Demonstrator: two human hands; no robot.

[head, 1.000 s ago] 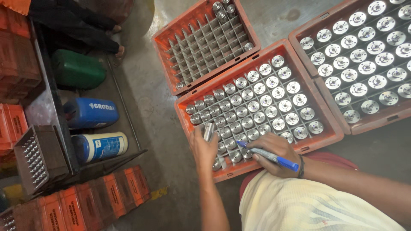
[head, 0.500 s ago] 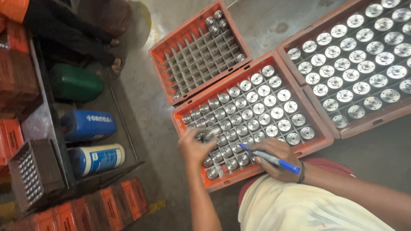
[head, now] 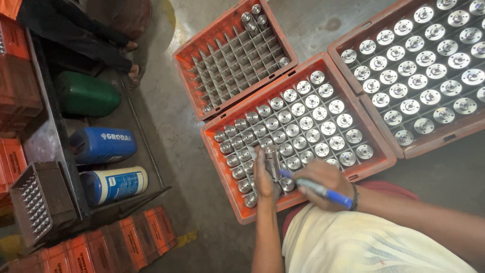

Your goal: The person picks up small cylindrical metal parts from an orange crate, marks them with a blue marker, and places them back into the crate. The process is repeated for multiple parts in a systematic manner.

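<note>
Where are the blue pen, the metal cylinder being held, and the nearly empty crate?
blue pen [head: 323, 192], head view, mid-barrel.
metal cylinder [head: 273, 157], head view, its side.
nearly empty crate [head: 188, 77], head view, orange left wall.

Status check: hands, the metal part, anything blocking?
Left hand grips a metal cylinder over the middle orange crate. Right hand holds a blue pen, tip near it. Nothing blocking.
</note>
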